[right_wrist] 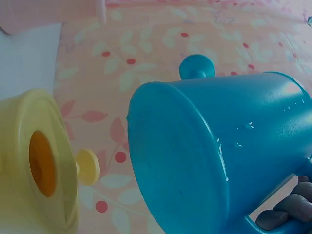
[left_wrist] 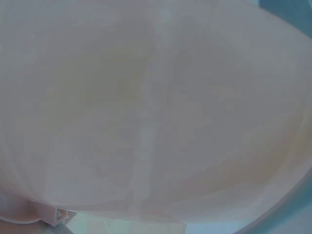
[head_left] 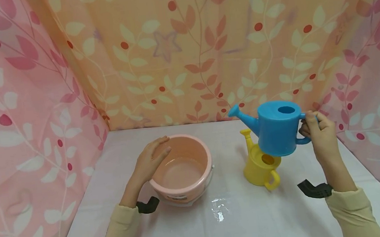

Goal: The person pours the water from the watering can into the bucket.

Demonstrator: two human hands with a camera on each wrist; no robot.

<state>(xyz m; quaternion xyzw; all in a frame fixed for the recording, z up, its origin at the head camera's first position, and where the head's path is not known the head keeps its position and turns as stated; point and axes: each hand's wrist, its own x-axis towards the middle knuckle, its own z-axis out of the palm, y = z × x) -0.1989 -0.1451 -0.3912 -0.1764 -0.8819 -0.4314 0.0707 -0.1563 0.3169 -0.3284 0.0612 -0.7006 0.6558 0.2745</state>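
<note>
My right hand [head_left: 321, 131] grips the handle of a blue watering can [head_left: 278, 128], its spout pointing left. In the head view the can overlaps a smaller yellow watering can [head_left: 258, 169] that stands on the table with its handle toward me. The right wrist view shows water drops on the blue can's side [right_wrist: 253, 131], with the yellow can [right_wrist: 29, 204] to its left. My left hand [head_left: 151, 161] rests at the left rim of a pink bucket [head_left: 209, 159], fingers extended. Some water lies in the bucket. The bucket's wall [left_wrist: 146, 122] fills the left wrist view.
The table has a white cover [head_left: 236, 225], with a wet patch [head_left: 219, 210] in front of the bucket. Leaf-patterned cloth [head_left: 170, 58] hangs behind the table and along both sides.
</note>
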